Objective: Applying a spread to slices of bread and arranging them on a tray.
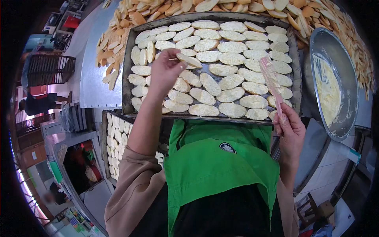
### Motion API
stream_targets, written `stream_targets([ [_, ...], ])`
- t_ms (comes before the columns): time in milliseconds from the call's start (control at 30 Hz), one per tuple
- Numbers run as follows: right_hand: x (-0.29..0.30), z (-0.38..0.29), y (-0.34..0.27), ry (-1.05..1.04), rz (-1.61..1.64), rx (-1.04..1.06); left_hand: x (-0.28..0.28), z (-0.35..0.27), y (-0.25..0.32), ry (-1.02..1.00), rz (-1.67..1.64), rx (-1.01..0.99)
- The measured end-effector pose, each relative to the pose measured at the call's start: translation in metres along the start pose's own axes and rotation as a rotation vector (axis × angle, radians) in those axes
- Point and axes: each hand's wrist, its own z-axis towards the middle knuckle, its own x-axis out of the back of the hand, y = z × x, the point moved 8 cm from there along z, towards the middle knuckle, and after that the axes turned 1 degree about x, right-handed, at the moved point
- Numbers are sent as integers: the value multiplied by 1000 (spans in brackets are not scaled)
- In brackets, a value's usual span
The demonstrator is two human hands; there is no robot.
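Observation:
Between the thumb and fingers of my left hand (168,71) is an oval bread slice (191,60), tilted over the metal baking tray (126,89). Pale spread covers the slices (232,47) lying in close rows on that tray. A small bare patch of tray shows beside the held slice. My right hand (288,126) grips the lower end of a pink flat spreader (272,80) smeared with spread, above the tray's right side. To the right, a steel bowl (351,97) stands tilted, with pale creamy spread (325,89) inside.
Plain bread slices (207,6) are heaped behind the tray and down both sides on the metal table (97,80). A second tray of slices (118,139) is lower left. Farther left are a dark crate (49,69), a steel cabinet (74,139) and a person (41,103).

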Motion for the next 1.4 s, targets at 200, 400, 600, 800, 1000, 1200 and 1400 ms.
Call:
stream_targets([
  [200, -28, 10, 11, -192, -263, -91, 2, -8, -5, 90, -6, 22],
  [400, -75, 51, 18, -340, -748, 47, 19, -19, 3, 179, -51, -65],
  [600, -94, 58, 26, -400, -921, 41, 25, -25, -1, 184, 32, -62],
  [800, -96, 55, 35, -438, -914, 3, 17, -11, -12, 159, 66, -87],
  [1000, -84, 54, 34, -364, -791, 0, -3, 2, -20, 98, 154, -104],
  [1200, -50, 44, 24, -217, -523, -84, -17, 6, -17, -6, 323, 3],
  [1400, -29, 34, 22, -145, -415, -53, -8, 7, 3, -29, 417, -60],
])
